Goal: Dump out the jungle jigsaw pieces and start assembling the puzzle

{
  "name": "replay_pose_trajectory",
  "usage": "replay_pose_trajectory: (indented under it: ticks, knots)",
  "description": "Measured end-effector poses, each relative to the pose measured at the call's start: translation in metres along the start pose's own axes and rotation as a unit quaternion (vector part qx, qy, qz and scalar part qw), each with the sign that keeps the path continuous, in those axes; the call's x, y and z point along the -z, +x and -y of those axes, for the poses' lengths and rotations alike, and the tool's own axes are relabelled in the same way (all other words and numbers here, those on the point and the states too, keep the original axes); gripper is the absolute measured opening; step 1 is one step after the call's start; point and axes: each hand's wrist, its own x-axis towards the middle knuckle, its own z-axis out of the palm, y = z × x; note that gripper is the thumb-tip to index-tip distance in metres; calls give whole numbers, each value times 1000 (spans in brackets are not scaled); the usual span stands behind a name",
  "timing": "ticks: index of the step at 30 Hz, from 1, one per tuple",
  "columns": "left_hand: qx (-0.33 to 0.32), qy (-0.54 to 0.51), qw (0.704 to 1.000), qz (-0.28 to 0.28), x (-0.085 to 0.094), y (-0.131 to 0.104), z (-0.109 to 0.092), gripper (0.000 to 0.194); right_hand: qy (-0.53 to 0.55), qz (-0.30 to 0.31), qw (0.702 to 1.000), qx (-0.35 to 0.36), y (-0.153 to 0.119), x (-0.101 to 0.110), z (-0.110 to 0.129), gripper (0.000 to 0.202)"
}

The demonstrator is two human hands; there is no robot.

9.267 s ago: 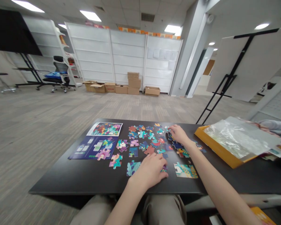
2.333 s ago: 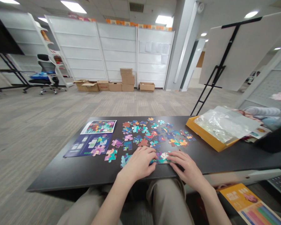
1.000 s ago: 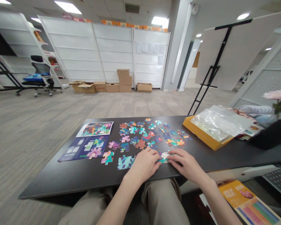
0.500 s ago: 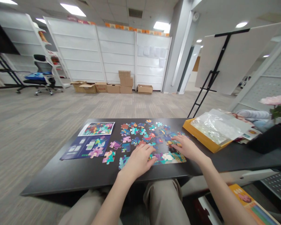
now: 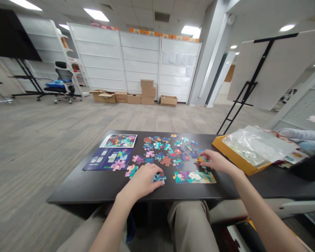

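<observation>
My left hand [image 5: 144,179] is curled over a blue and teal jigsaw piece [image 5: 159,178] near the table's front edge, its thumb and fingertips at the piece's edges. Just right of it lies a joined strip of jigsaw pieces [image 5: 194,177] showing a white rabbit and plants. Above the strip's right end, my right hand [image 5: 212,160] pinches an orange and yellow jigsaw piece [image 5: 200,160], partly hidden by the fingers. Several loose pieces, among them a brown one [image 5: 165,161] and a pink one [image 5: 149,154], are spread beyond both hands.
A picture sheet [image 5: 120,140] and a dark blue sheet [image 5: 94,161] with several pieces on it lie at the left of the black table [image 5: 78,187]. A yellow box [image 5: 232,155] holding clear plastic stands at the right, beside piled cloths. Cartons [image 5: 148,91] line the far shelves.
My left hand has moved left off the rabbit strip onto the blue piece. My right hand's fingers have closed in on the orange piece. The view has turned slightly left.
</observation>
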Motion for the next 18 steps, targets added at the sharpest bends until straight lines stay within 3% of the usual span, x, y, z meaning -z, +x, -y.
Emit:
replay_pose_trajectory:
  ticks: [5, 9, 12, 18]
  knots:
    - [8, 1, 1000, 16, 3, 3, -5, 22, 66, -28, 997, 18, -10, 9, 12, 30]
    - [11, -1, 1000, 22, 4, 4, -4, 23, 181, -33, 983, 30, -20, 7, 49, 32]
    - [8, 4, 1000, 14, 2, 4, -3, 25, 286, -12, 957, 48, -22, -7, 86, 35]
    - [-46, -26, 997, -55, -3, 4, -10, 58, 398, 35, 916, 43, -18, -41, 138, 31]
